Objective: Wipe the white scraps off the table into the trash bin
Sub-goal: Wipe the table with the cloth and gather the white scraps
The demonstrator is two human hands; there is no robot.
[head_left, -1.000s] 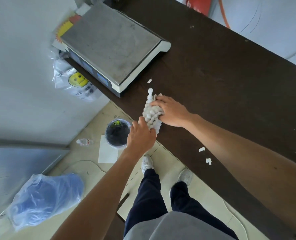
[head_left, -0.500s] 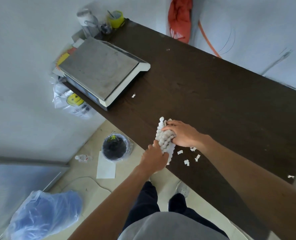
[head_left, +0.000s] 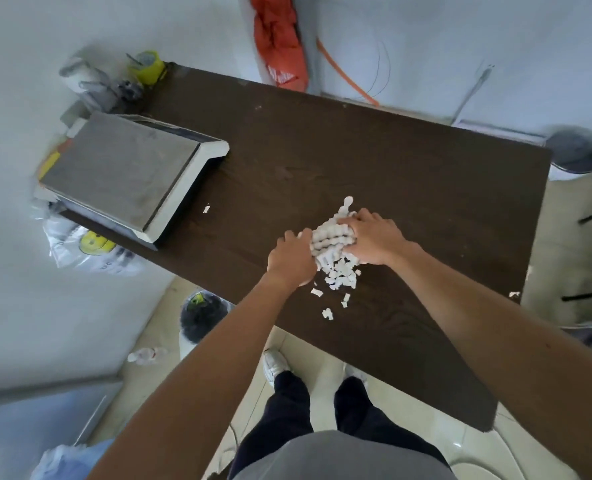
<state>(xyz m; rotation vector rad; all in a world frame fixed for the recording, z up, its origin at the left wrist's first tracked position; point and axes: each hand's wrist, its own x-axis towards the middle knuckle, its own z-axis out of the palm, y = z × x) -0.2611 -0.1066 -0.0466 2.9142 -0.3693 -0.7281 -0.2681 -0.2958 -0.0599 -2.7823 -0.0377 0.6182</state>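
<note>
two hands: both at work on the dark table (head_left: 408,174), set on either side of one cloth.
trash bin (head_left: 202,318): on the floor, below the near left edge of the table; dark liner, mouth open upward.
scale (head_left: 128,174): grey-topped, on the left end of the table; not part of the task.
stray scrap (head_left: 206,208): lone white piece just right of the scale, well apart from the main pile; not yet gathered.
left hand (head_left: 291,259): fingers curled, pressed against the left side of the cloth; whether it grips the cloth or only braces it cannot be told.
cloth (head_left: 334,235): white, knobbly, bunched up between the hands, resting on the table.
white scraps (head_left: 339,277): small paper-like bits, heaped tight against the near edge of the cloth, with a few loose ones trailing toward the table edge.
right hand (head_left: 374,237): palm down, fingers spread over the right side of the cloth, pressing it flat to the table.
far scrap (head_left: 514,294): one white bit at the right table edge, well apart from the pile.
progress: judged as part done; most scraps are collected into one pile, none seen in the bin.
remaining: sweep the pile leftward to the edge above the bin, then collect the two outliers.
</note>
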